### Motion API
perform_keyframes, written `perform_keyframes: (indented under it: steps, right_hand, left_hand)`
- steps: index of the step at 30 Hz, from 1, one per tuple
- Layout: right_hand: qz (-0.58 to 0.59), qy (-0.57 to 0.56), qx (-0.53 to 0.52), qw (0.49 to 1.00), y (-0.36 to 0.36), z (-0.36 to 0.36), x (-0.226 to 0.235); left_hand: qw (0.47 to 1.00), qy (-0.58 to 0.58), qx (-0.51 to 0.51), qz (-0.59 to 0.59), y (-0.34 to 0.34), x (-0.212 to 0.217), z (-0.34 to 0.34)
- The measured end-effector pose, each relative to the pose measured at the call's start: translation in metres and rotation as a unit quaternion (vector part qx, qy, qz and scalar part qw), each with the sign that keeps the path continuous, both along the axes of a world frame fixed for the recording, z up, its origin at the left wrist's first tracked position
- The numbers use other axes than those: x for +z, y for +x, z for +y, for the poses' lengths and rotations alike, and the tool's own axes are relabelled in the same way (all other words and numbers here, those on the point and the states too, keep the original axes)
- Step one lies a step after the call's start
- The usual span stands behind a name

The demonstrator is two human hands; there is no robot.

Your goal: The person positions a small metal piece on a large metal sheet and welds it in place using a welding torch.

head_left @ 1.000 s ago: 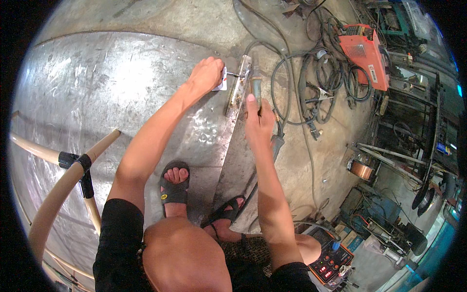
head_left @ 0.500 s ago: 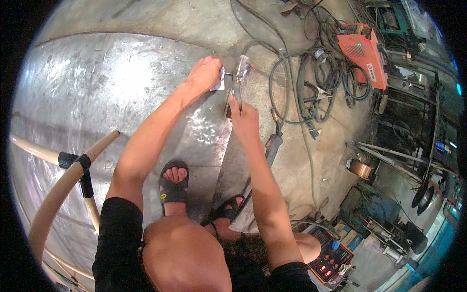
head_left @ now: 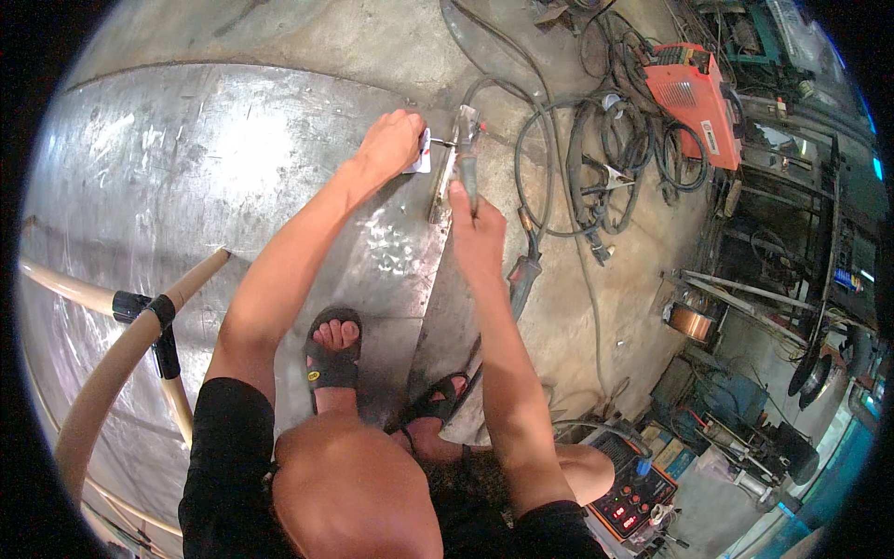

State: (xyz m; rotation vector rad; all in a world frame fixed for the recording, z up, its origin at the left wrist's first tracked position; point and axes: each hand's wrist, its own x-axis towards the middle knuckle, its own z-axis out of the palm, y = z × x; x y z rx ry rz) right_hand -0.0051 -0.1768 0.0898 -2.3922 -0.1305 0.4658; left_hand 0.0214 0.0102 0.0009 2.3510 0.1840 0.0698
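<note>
My left hand [head_left: 395, 140] is closed, knuckles up, over the right part of the metal sheet [head_left: 270, 140]. From its right side a thin metal rod [head_left: 443, 143] sticks out, and a white card-like piece [head_left: 423, 158] with a red mark shows below it. My right hand [head_left: 478, 228] is wrapped round the grey handle of a tool [head_left: 469, 177], whose upper end meets the rod's tip; its exact kind is unclear. A narrow metal strip [head_left: 440, 200] lies along the sheet's edge, beside the tool.
Looped cables [head_left: 605, 140] and a red machine box [head_left: 694, 102] are at the upper right. A welding torch [head_left: 523, 275] lies right of my right forearm. Beige tubes [head_left: 112, 373] stand at the left. A control box with lit digits [head_left: 633, 494] is at the lower right.
My right hand has shifted slightly to the right and down, and the handle with it has swung right. More of the metal strip shows. The left hand has stayed nearly still.
</note>
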Motion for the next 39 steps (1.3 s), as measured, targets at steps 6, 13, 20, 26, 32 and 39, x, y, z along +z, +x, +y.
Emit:
perform_keyframes:
  steps: [6,13,20,26,32,39]
  right_hand:
    - [0.098,0.085,-0.047,0.990,0.011,-0.037,-0.013]
    - [0.246,0.095,-0.075,0.962,0.004,-0.057,-0.043]
    - [0.222,0.135,-0.094,0.961,0.012,-0.065,-0.053]
    - [0.150,-0.032,0.017,0.988,0.025,-0.071,-0.061]
    - [0.222,0.021,-0.024,0.975,0.022,-0.068,-0.040]
    - [0.256,0.115,-0.089,0.956,0.019,-0.065,-0.042]
  left_hand:
    - [0.998,0.025,0.000,-0.056,0.001,-0.015,0.000]
    - [0.999,-0.021,0.024,-0.017,-0.006,-0.007,-0.003]
    - [1.000,-0.020,0.019,-0.010,-0.006,-0.010,0.000]
    - [0.999,-0.023,0.018,-0.027,-0.008,-0.010,-0.002]
    - [0.999,-0.018,0.024,-0.023,-0.012,-0.009,-0.003]
    - [0.999,-0.028,0.017,-0.006,-0.011,-0.005,-0.003]
